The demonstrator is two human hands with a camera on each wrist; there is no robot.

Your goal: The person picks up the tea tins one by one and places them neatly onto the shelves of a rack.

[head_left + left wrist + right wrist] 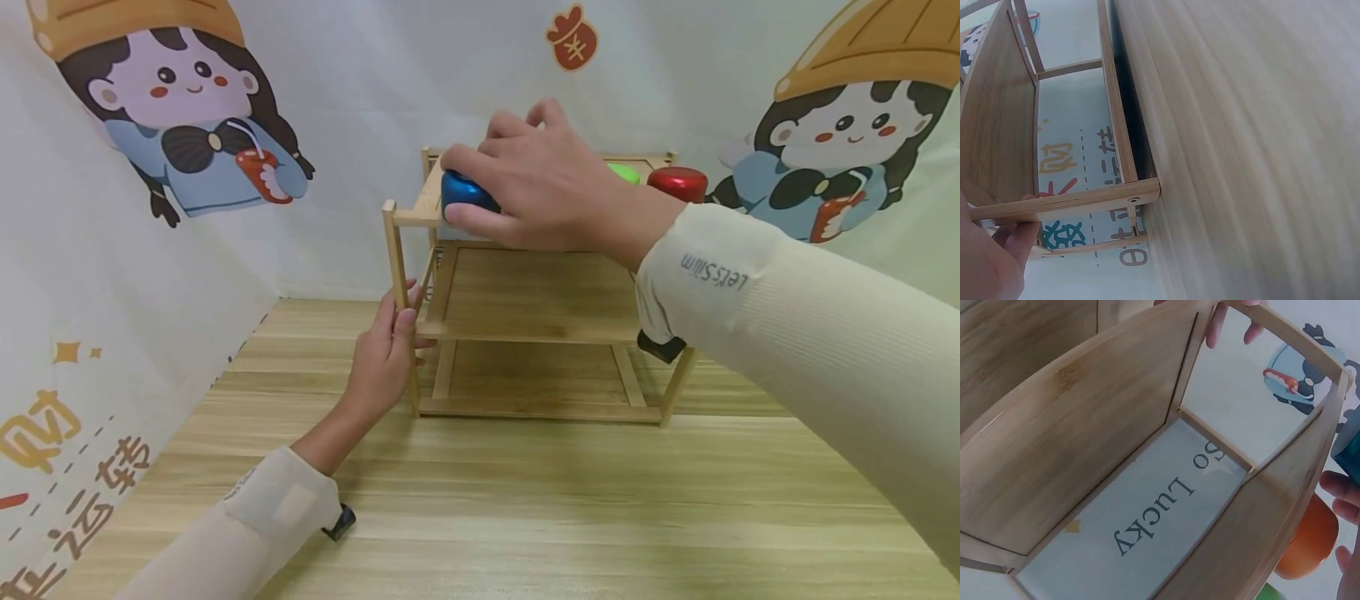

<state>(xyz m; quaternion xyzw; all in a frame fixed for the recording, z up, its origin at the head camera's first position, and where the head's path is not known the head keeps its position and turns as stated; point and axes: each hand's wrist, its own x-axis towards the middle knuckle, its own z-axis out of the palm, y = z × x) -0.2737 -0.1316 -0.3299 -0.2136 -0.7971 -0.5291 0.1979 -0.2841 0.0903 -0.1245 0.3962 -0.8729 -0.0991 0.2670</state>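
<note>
A wooden three-level rack stands on the table. Above the left end of its top shelf, my right hand grips a blue metallic tin between curled fingers and thumb. That tin also shows at the right edge of the right wrist view. My left hand holds the rack's front left post, thumb in front and fingers behind. On the top shelf, a red metallic tin sits at the right, with a green round thing beside it. An orange rounded container is hidden by my hand in the head view.
The middle shelf and bottom shelf show bare wood. A printed white cloth hangs behind and to the left of the rack. Wood-grain tabletop stretches in front of it.
</note>
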